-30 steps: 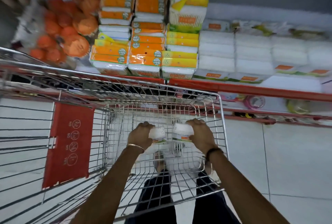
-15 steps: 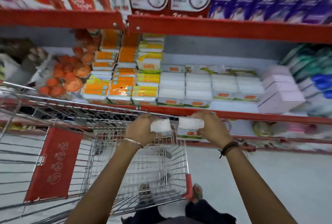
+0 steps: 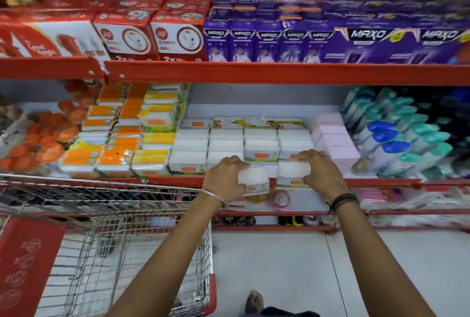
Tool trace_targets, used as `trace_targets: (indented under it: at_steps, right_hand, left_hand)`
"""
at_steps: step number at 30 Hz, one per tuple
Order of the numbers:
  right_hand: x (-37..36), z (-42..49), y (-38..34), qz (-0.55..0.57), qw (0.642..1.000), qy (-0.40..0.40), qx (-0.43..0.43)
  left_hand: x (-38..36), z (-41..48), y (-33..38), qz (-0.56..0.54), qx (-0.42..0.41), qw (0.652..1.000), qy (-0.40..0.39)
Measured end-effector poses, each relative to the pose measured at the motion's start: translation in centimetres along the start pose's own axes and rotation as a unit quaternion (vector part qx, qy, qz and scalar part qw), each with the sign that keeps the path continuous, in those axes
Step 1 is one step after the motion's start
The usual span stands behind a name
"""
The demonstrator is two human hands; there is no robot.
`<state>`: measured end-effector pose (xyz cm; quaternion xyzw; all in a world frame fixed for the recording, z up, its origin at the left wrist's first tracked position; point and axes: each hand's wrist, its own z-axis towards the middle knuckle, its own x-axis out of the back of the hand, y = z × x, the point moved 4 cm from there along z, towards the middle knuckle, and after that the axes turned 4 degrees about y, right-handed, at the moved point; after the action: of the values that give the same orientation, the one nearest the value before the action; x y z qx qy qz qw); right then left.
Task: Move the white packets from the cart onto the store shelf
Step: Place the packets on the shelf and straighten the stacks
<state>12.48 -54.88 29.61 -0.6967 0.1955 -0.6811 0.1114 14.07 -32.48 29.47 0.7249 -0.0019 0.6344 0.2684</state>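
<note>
My left hand grips one white packet and my right hand grips another white packet. Both packets hang side by side just in front of the red front edge of the store shelf. Right behind them on that shelf lie rows of stacked white packets with small orange labels. The wire cart stands low at the left, below my left forearm; what lies inside it I cannot make out.
Orange and yellow packets fill the shelf left of the white stacks, pink boxes and teal and blue bottles fill the right. Red boxes and purple boxes stand on the upper shelf. Lower shelves jut out beneath.
Both hands rose out of the cart with a packet each and moved up and to the right, to the shelf's front edge. The view lifted from the cart to the shelves.
</note>
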Motion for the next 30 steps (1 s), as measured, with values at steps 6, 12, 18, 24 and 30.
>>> trace_targets:
  at_steps: [6,12,18,24,30]
  right_hand:
    - [0.0,2.0,3.0,0.000,1.000,0.006,-0.014]
    - [-0.9,3.4,4.0,-0.002,0.999,0.023,-0.044]
    - [-1.7,4.5,4.6,0.003,0.999,0.009,-0.054]
    - [-2.3,5.8,4.7,0.003,0.999,0.008,-0.054]
    - [-3.3,7.0,4.6,-0.019,0.998,0.019,-0.050]
  left_hand:
    - [-2.4,2.5,3.2,-0.020,-0.007,1.000,0.014]
    - [-4.1,4.9,4.8,-0.013,-0.018,0.999,0.041]
    - [-5.3,6.8,4.6,-0.018,0.000,0.999,0.045]
    - [-6.3,8.6,4.1,-0.009,0.020,0.999,0.048]
    - [-7.2,10.0,3.7,-0.006,0.023,0.999,0.030]
